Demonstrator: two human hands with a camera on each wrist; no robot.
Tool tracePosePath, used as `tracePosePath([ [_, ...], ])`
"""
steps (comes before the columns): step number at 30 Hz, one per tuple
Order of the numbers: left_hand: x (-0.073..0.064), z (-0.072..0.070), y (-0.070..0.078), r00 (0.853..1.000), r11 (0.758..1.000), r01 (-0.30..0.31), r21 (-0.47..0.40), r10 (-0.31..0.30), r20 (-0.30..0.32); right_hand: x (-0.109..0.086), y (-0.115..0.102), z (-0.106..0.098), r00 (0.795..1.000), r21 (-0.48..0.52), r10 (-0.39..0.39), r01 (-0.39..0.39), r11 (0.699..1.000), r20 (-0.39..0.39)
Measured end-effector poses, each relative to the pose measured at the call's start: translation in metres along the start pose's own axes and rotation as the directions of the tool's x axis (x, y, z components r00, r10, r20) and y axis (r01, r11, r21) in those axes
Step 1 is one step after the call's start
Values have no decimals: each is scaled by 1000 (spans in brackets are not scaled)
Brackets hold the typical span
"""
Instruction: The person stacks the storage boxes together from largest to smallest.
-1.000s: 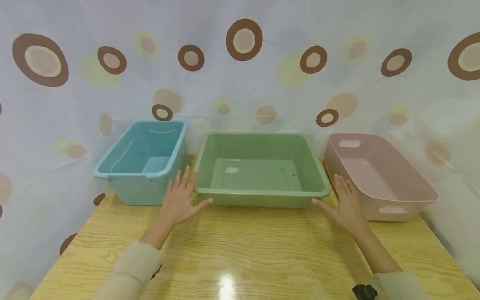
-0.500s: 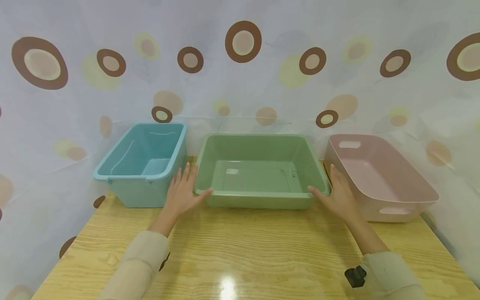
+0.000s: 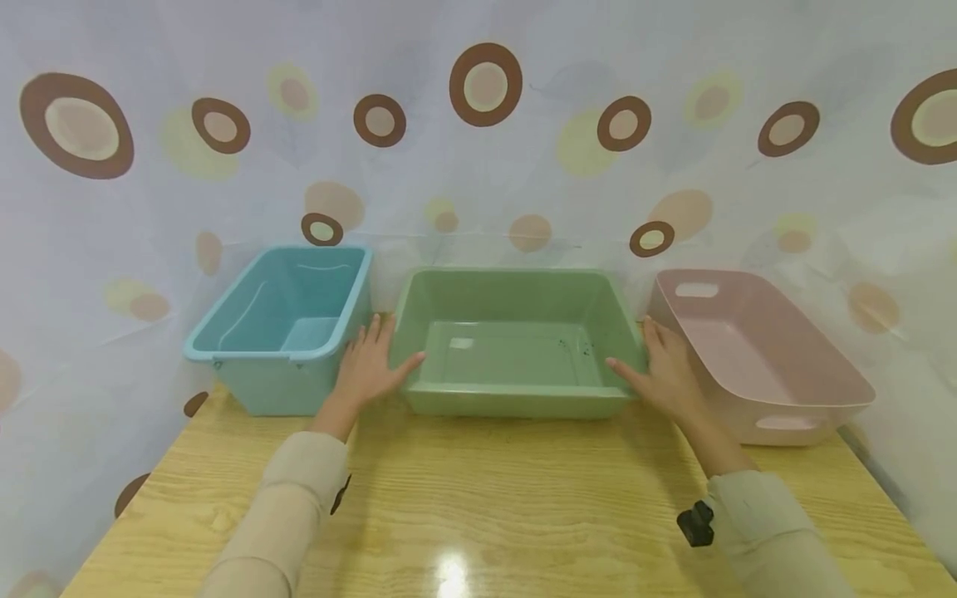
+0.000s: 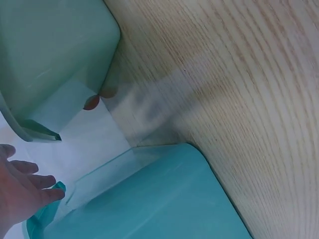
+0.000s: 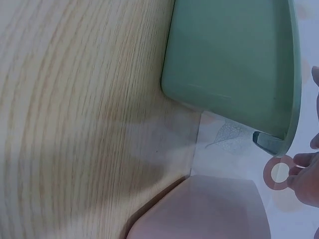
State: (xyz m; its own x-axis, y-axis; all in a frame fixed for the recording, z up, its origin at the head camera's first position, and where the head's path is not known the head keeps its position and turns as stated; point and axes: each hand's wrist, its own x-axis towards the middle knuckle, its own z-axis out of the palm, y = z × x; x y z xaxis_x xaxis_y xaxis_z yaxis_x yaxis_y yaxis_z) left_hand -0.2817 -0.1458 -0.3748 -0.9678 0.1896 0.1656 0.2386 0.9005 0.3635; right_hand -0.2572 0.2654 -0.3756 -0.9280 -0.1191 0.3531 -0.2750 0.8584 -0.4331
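A green rectangular plastic basin (image 3: 516, 403) stands in the middle of the head view, between my two hands. My left hand (image 3: 366, 370) is at its left side, fingers extended between it and the blue bin (image 3: 292, 386), thumb over the basin's front left corner. In the left wrist view the left hand's fingertips (image 4: 47, 181) lie near the blue bin's rim. My right hand (image 3: 669, 374) mirrors this on the right, thumb over the rim and fingers reaching along the outer side. In the right wrist view the right hand's fingers (image 5: 301, 167) are spread beside the basin's rim.
A pink bin (image 3: 777, 415) with cut-out handles stands close on the right, beside my right hand. All three containers rest on a wooden table (image 3: 508, 498) against a white sheet (image 3: 538, 191) with printed circles.
Both hands have moved forward and inward toward the green basin. Their thumbs have shifted from in front of its front rim to over its corners. The containers look unmoved.
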Motion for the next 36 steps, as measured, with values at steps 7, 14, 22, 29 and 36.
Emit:
tracePosePath([
  [7,5,2,0,1000,1000,-8,-23,9,9,9,-3,5,998,-24,35,-34,999,48],
  [14,12,5,0,1000,999,-24,-22,24,-4,17,-2,10,993,-12,28,-27,1000,116],
  [22,15,9,-3,1000,999,-7,-31,7,-2,23,-3,15,992,-32,-13,17,999,124],
  [29,23,10,3,999,999,-39,-38,39,3,24,-1,14,990,-67,-1,10,998,139],
  [36,24,15,1,998,998,-30,-53,33,59,25,0,16,987,-112,44,-26,993,157],
])
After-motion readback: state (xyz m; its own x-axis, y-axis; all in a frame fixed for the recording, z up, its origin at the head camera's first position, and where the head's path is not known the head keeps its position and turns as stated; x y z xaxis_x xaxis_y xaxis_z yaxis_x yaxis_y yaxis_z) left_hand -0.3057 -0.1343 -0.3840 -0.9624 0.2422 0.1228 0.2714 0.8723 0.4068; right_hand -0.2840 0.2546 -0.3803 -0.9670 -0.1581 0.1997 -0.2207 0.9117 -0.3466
